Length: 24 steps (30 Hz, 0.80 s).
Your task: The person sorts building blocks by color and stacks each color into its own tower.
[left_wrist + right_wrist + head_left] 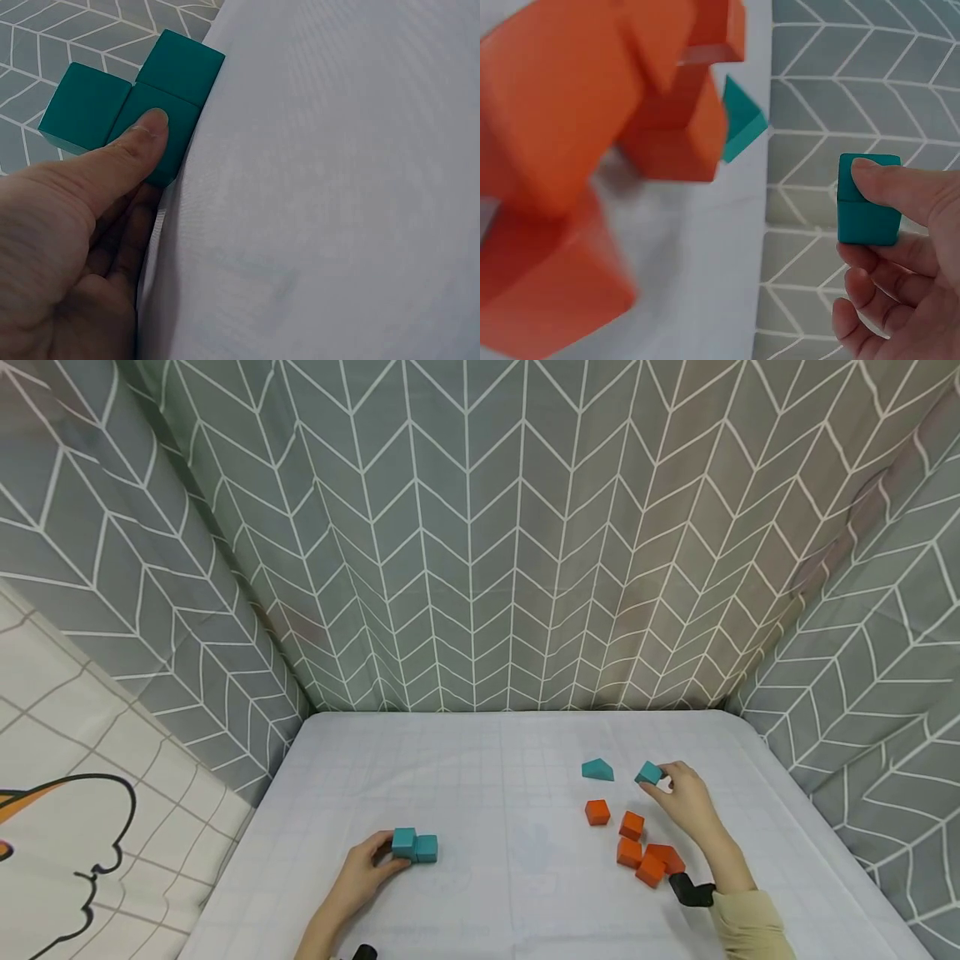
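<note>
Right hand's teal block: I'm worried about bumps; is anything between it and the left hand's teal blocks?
Nothing visible; in the head view, a straight line from the held block passes between the teal wedge and the leftmost orange block.

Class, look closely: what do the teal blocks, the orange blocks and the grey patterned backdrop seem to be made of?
Teal blocks: painted wood or plastic, perhaps; matte, with even colour and crisp edges.
Orange blocks: possibly the same; similarly uniform, flat faces.
Grey patterned backdrop: probably fabric, dull finish; its lines bend along soft folds.
</note>
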{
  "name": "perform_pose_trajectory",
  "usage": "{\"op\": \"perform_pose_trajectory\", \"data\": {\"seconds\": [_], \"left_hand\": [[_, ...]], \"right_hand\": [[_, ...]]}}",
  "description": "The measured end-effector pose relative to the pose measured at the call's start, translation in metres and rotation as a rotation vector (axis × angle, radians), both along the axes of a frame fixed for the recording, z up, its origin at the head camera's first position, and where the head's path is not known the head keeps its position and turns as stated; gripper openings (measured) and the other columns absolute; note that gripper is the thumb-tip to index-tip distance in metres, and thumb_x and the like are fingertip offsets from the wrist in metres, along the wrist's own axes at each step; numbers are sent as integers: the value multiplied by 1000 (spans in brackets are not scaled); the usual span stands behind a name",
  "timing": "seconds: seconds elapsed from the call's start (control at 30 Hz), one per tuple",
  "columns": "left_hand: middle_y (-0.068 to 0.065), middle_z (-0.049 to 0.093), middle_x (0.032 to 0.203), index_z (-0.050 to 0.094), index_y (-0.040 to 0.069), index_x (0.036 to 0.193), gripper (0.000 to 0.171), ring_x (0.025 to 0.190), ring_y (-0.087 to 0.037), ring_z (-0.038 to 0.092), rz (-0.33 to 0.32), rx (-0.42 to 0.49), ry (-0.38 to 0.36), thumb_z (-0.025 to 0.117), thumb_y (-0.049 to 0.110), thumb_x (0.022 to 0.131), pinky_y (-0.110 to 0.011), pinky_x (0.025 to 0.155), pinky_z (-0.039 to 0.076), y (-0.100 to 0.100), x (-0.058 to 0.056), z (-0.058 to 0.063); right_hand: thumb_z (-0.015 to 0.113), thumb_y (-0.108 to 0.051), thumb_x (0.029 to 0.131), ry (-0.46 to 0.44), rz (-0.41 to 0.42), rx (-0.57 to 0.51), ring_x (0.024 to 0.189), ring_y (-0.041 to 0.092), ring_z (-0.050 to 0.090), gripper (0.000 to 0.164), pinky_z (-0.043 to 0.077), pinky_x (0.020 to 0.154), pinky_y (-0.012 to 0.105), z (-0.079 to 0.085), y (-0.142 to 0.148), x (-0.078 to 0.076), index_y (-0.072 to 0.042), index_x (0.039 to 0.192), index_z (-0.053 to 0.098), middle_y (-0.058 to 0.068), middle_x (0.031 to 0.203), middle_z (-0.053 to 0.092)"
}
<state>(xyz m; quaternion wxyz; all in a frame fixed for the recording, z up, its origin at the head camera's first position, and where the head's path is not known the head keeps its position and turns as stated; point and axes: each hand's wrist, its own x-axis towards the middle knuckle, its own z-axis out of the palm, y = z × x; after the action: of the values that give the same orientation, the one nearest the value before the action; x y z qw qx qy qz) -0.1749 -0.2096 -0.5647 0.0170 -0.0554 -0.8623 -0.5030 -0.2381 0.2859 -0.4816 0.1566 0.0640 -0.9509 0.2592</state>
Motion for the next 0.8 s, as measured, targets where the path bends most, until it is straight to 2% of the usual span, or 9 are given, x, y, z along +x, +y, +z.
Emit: {"op": "perform_pose_trajectory", "data": {"seconds": [0.2,0.37,0.63,0.8], "left_hand": [[0,61,108,59,15,109,43,104,-19,56,-4,17,5,74,20,69,-32,94,42,0,0,1],[2,62,107,59,16,109,42,102,-18,57,-12,-15,7,74,22,70,-32,93,43,0,1,1],[3,61,107,60,17,109,41,102,-19,57,-15,-20,22,74,21,70,-33,92,44,0,1,0],[4,61,108,59,18,109,41,103,-18,56,-8,-20,2,74,21,70,-32,93,43,1,1,0]], "right_hand": [[71,-16,76,19,61,-37,74,28,49,34,42,59,31,15,-28,-13,10,95,59,17,87,56],[71,-16,76,27,115,-54,75,28,49,33,43,61,31,20,-54,-21,8,96,60,14,88,56],[70,-19,77,5,199,-72,78,22,49,34,48,66,33,27,-91,-27,6,96,60,12,91,57],[72,-18,75,22,244,-51,78,21,49,33,48,67,32,28,-107,-28,6,94,61,11,89,57]]}}
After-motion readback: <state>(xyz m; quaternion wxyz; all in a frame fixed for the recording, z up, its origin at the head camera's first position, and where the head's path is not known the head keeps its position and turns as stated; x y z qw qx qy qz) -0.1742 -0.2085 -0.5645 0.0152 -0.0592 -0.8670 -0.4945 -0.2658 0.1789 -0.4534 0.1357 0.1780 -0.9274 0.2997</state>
